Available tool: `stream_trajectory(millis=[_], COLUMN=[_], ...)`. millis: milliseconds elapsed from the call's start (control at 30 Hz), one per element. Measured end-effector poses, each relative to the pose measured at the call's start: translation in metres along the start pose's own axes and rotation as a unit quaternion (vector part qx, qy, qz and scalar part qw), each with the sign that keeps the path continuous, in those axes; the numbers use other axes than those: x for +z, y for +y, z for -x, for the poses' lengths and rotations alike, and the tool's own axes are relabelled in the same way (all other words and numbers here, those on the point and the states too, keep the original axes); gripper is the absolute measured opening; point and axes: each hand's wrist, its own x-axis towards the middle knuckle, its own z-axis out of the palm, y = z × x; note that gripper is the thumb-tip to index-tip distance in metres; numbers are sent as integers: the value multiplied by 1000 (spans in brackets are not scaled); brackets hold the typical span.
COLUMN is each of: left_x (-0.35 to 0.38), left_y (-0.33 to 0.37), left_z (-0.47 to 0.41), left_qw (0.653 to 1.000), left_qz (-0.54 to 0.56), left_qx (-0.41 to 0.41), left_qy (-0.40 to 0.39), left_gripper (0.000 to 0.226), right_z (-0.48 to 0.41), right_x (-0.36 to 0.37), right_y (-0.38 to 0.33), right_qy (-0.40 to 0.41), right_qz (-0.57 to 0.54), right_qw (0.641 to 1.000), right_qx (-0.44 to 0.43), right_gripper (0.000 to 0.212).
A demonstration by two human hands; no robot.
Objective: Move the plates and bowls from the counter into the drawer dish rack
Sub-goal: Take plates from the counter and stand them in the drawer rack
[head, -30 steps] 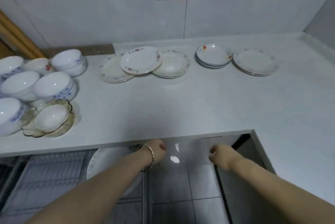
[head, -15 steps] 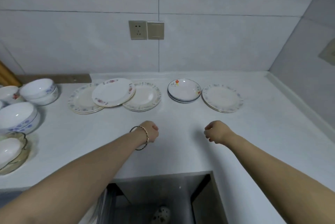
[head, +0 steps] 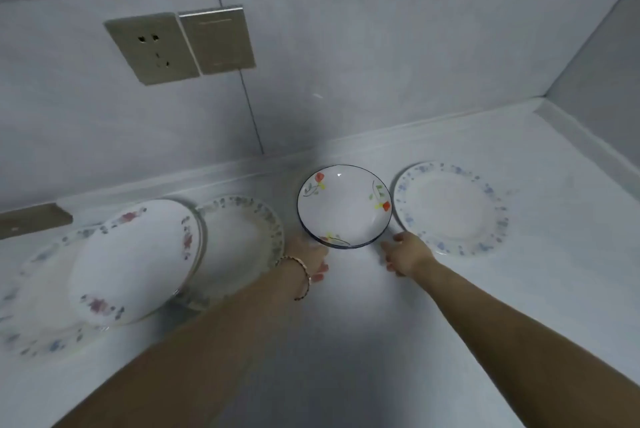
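Red-flower dish (head: 344,207): sits flat on the counter (head: 346,341), not lifted yet. There's a dark blue rim peeking out underneath, so I think it's a small stack rather than one dish.

Left hand (head: 308,259): right at the dish's near-left rim, fingers curled under, bracelet (head: 303,275) on the wrist. Can't tell if it actually has hold of the rim or is just touching it.

Right hand (head: 405,254): at the dish's near-right rim, thumb pointing toward it. Same deal, too blurry to say whether it's gripping or just arriving.

What changed: a second ago both hands were down below the counter edge by the open drawer. Half a second ago they were loose fists over the counter, well short of the dish. Now they bracket it on both sides.

Neighbours: blue-speckled plate (head: 450,207) just right of the dish, green-rimmed plate (head: 239,237) just left of it. Further left, the pink-flower plate (head: 138,258) lies on top of other plates. None of them have moved.

Drawer rack: out of view now. A second ago it showed below the counter, with what looked like one plate already in it.

What it means: looks like the dish is the next pick, a two-handed lift from the rims. With the blue-speckled plate so close, the right hand needs to stay off it.
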Motion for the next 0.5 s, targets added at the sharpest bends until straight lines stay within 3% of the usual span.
stream_trajectory(millis=[67, 133, 200, 267, 400, 500], left_x=[8, 12, 13, 13, 5, -3], left_y=[9, 14, 13, 10, -4, -18], left_z=[-24, -47, -62, -72, -72, -49], left_qw=[1000, 1000, 998, 993, 988, 991], left_qz=[2, 11, 56, 95, 112, 109], left_qx=[-9, 1, 22, 60, 100, 75], left_qy=[3, -1, 13, 40, 24, 2], left_gripper=[35, 33, 40, 50, 57, 62], right_z=[-22, -39, -48, -49, -40, -14], right_x=[9, 16, 20, 22, 24, 22], right_y=[-9, -13, -16, -16, -7, 7], right_qy=[15, 23, 19, 18, 10, 1], right_qz=[-41, -103, -189, -244, -313, -338], right_qw=[999, 994, 981, 969, 949, 939], right_qx=[15, 22, 33, 28, 36, 61], right_gripper=[56, 45, 38, 41, 48, 50])
